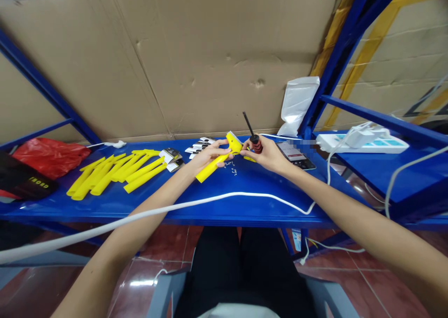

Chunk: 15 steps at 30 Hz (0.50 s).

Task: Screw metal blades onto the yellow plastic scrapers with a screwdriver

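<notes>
A yellow scraper (211,169) with a wide head and a pale blade edge is gripped in my left hand (210,157), its handle slanting down to the left. My right hand (269,154) has its fingers wrapped round the red and black handle of a screwdriver (256,144), whose dark shaft points up and away from the scraper. The right fingertips pinch at the scraper head; whatever lies between them is too small to tell. Below, tiny metal pieces (233,169), perhaps screws, are scattered on the blue table (210,203). Another yellow piece (249,158) shows partly under my right hand.
Several yellow scrapers (112,171) lie at left beside carded packets (171,158). Black and white pieces (200,146) lie behind my left hand. A phone (297,157), a white power strip (364,140) and a red bag (52,157) are around. A white cable (224,196) crosses in front.
</notes>
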Available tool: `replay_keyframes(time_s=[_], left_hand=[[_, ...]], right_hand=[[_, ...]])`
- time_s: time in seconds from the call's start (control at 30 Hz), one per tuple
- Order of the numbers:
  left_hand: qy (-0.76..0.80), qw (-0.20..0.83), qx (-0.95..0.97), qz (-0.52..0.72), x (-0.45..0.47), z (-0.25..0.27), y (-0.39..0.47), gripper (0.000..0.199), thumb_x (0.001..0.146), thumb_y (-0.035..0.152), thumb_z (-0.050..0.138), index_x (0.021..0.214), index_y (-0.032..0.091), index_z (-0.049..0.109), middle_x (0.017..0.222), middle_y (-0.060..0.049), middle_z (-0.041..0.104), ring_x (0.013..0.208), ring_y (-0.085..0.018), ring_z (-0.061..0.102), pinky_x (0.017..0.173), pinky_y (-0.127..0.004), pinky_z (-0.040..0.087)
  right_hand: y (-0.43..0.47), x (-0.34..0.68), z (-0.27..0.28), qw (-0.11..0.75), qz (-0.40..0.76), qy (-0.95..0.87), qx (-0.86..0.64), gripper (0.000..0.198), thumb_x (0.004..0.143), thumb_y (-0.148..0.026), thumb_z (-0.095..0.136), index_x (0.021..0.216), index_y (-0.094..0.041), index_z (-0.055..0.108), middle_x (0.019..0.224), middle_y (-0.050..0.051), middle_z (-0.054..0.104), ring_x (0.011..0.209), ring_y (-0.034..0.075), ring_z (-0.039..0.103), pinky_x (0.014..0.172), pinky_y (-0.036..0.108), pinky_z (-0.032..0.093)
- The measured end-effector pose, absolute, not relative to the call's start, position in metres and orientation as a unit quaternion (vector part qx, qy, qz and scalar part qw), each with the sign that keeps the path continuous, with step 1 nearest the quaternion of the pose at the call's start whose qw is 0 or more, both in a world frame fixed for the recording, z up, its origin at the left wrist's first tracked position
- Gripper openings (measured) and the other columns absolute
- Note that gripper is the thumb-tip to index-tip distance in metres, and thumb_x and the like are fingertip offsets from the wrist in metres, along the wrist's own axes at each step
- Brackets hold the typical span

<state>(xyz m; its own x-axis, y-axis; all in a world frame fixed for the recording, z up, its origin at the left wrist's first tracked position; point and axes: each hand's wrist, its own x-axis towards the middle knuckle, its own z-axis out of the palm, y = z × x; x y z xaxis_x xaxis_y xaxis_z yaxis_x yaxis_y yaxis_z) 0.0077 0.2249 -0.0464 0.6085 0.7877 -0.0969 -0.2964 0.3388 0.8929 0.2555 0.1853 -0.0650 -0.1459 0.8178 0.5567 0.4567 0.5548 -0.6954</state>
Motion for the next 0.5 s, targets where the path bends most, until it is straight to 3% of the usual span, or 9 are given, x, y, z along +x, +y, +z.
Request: replay_keyframes(time_s=[0.27, 0.5], left_hand=[[0.278, 0.772, 0.449, 0.354, 0.0079, -0.0504, 0.2270, 0.067, 0.086, -0.003, 0.079, 0.147, 0.019, 0.063, 0.111, -0.015, 0.078, 0.084, -0.021, 0.080, 0.041, -0.016, 0.043], [0.277, 0.771, 0.456, 0.348, 0.0084, -0.0486, 0.2267, 0.051, 0.087, -0.001, 0.078, 0.133, 0.017, 0.069, 0.107, -0.013, 0.077, 0.082, -0.019, 0.078, 0.040, -0.015, 0.042]], right_hand=[[0.1803, 0.2540, -0.0600, 0.479, 0.157, -0.746, -0.436, 0.059, 0.087, -0.079, 0.078, 0.082, -0.029, 0.047, 0.098, 0.010, 0.082, 0.080, 0.028, 0.070, 0.080, 0.047, 0.052], [0.1865, 0.2550, -0.0632, 0.494, 0.192, -0.715, -0.455, 0.058, 0.079, -0.074, 0.086, 0.081, -0.026, 0.054, 0.104, 0.009, 0.080, 0.084, 0.026, 0.068, 0.082, 0.044, 0.052]])
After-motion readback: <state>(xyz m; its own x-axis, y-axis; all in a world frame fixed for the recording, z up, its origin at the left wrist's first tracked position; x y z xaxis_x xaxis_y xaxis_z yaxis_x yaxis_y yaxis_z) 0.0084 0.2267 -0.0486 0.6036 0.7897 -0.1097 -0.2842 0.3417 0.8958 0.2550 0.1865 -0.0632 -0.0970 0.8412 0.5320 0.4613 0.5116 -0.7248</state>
